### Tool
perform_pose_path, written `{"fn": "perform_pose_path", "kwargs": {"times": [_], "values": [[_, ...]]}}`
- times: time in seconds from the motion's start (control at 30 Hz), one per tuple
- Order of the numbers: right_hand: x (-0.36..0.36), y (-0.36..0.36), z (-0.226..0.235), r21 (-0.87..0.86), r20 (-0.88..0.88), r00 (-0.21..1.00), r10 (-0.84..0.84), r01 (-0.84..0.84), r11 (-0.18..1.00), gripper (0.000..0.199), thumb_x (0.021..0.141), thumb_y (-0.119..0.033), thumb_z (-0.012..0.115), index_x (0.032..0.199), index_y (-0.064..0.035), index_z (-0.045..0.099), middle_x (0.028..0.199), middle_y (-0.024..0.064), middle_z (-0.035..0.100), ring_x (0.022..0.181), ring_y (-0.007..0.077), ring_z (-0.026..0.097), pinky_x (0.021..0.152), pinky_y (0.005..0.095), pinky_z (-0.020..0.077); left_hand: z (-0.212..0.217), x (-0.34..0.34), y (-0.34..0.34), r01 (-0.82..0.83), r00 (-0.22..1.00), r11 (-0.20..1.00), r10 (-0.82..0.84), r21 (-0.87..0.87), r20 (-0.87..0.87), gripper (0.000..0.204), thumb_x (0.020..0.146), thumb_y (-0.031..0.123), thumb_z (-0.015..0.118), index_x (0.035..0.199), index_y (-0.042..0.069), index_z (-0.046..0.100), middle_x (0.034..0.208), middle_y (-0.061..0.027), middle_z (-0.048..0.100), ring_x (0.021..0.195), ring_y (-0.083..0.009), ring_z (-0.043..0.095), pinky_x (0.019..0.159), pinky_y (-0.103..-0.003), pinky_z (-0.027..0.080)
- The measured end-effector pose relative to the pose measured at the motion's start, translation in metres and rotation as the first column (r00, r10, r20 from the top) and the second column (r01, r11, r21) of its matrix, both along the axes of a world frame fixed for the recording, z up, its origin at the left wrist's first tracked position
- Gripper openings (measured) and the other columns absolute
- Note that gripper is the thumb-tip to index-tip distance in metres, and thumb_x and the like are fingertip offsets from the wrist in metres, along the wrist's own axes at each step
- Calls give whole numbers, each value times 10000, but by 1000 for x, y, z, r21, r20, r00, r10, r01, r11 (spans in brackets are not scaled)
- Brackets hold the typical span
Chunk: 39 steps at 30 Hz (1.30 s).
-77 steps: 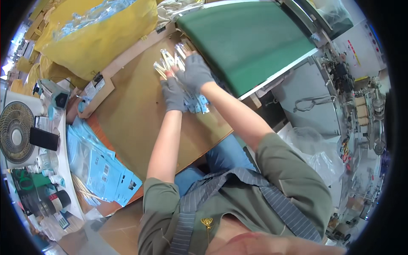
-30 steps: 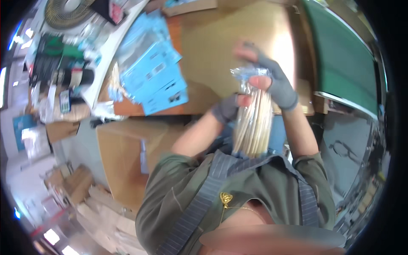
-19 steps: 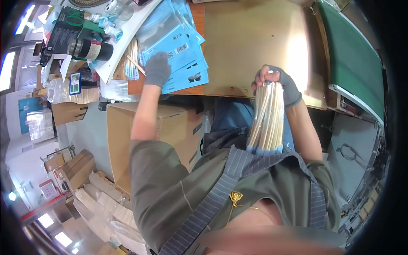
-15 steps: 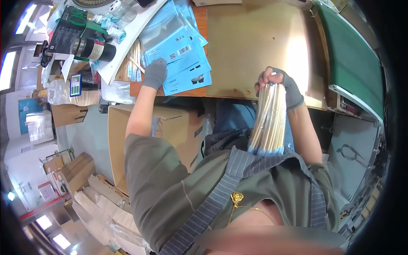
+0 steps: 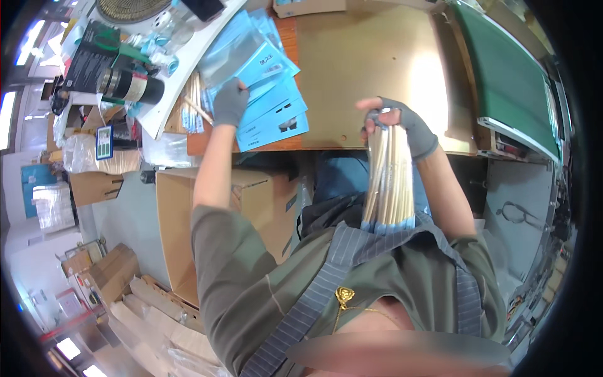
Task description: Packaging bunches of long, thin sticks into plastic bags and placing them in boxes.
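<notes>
Brown cardboard covers most of the counter [image 5: 370,69] in front of me, with a green mat [image 5: 509,75] along its right edge and a cluttered white tray at the far left. My right hand [image 5: 399,122], in a grey fingerless glove, holds a clear packet of pale wooden chopsticks [image 5: 389,182] by its top end, fingers [image 5: 377,103] curled and pinching it closed, so the sticks hang straight down over my lap, probably to keep them gathered and even. My left hand [image 5: 231,103], gloved the same way, reaches out to a fanned pile of light blue flat plastic packets [image 5: 267,94] on the counter's left side; its fingers rest bent on the top packet, and I cannot tell whether they grip it or only press it. A few loose chopsticks [image 5: 195,107] lie just beside that hand. Farther left stand a dark cylindrical flask [image 5: 129,88] lying on its side and a round fan grille [image 5: 132,7]. Below the counter sits an open brown cardboard box [image 5: 220,213], near my left elbow, with flattened cartons on the floor beyond
</notes>
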State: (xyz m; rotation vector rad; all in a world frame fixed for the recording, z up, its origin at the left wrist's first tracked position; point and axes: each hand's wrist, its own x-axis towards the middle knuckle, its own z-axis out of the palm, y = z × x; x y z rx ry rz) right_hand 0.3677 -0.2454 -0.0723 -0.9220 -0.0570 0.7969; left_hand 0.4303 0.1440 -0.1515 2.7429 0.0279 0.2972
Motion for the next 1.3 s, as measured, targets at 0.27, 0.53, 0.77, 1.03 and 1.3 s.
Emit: {"fn": "perform_pose_path", "kwargs": {"times": [0.27, 0.53, 0.77, 1.03, 1.3], "values": [[7, 21, -15, 34, 0, 997, 81, -81, 996, 577, 790, -125, 570, 1314, 38, 391, 838, 144, 616, 781, 212, 622, 727, 329, 514, -89, -53, -193, 305, 950, 890, -309, -340, 43, 171, 854, 248, 549, 881, 82, 582, 819, -148, 621, 765, -359, 600, 631, -446, 465], [-3, -45, -65, -72, -173, 979, -112, 101, 992, 447, 772, -125, 592, 1170, 53, 493, 827, 123, 624, 753, 201, 633, 697, 317, 518, -37, -66, -265, 337, 920, 855, -210, -395, 331, 274, 904, 217, 542, 720, 14, 534, 585, -168, 495, 537, -325, 503, 495, -387, 380], [-2, -48, -75, -138, -126, 963, -238, 220, 966, 294, 901, -261, 506, 884, 7, 625, 785, 79, 639, 627, 128, 586, 611, 251, 487, -4, -81, -279, 492, 837, 833, -373, -254, 400, 226, 875, 177, 598, 976, -25, 618, 647, -184, 536, 565, -345, 529, 529, -396, 417], [-71, -35, -55, -271, 167, 905, -391, 423, 864, 495, 894, -309, 534, 1227, 43, 435, 1031, 161, 617, 914, 213, 607, 820, 306, 470, 13, -126, -265, 454, 867, 819, -316, -350, 385, 284, 926, 143, 485, 1138, -12, 594, 898, -178, 654, 757, -283, 657, 657, -334, 500], [-130, -68, -47, -715, 311, 947, 80, 178, 676, 519, 902, -284, 583, 1275, 41, 426, 1189, 149, 532, 1095, 165, 490, 901, 314, 412, 33, -146, -258, 634, 769, 741, -575, -222, 279, 399, 781, 80, 571, 1168, -22, 572, 648, -110, 519, 521, -280, 512, 491, -362, 420]]}}
